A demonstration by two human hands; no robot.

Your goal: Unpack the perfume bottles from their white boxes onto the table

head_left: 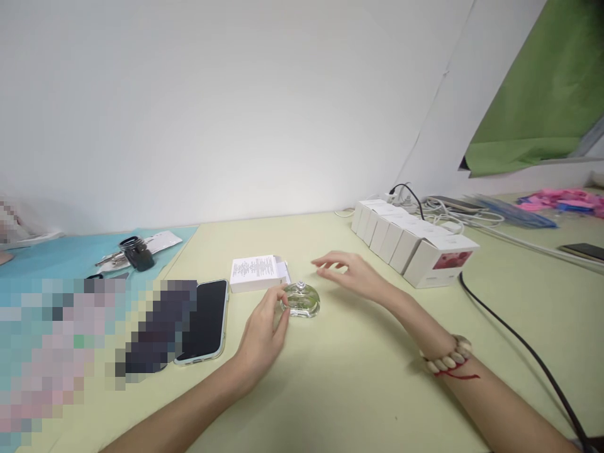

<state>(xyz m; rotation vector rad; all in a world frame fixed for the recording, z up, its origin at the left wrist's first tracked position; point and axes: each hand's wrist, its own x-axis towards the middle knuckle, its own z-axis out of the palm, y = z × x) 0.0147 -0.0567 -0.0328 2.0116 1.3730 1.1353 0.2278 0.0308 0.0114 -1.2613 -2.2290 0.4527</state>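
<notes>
A clear glass perfume bottle (pixel 304 302) with greenish liquid stands on the pale yellow table, a small spray nozzle bare on its top. My left hand (pixel 264 327) has its thumb and index finger closed on the bottle's left side. To the right of the bottle and slightly above it, my right hand (pixel 349 274) hovers with its fingers apart, holding nothing. Just behind the bottle lies a white printed box (pixel 255 274), with a flap showing at its right end.
A phone (pixel 205 321) lies left of my left hand. On the blue mat stands a dark jar (pixel 136 253). Several white boxes (pixel 438 255) form a row at the right, with a black cable (pixel 514 343) running past them. Pink items (pixel 564 201) lie far right.
</notes>
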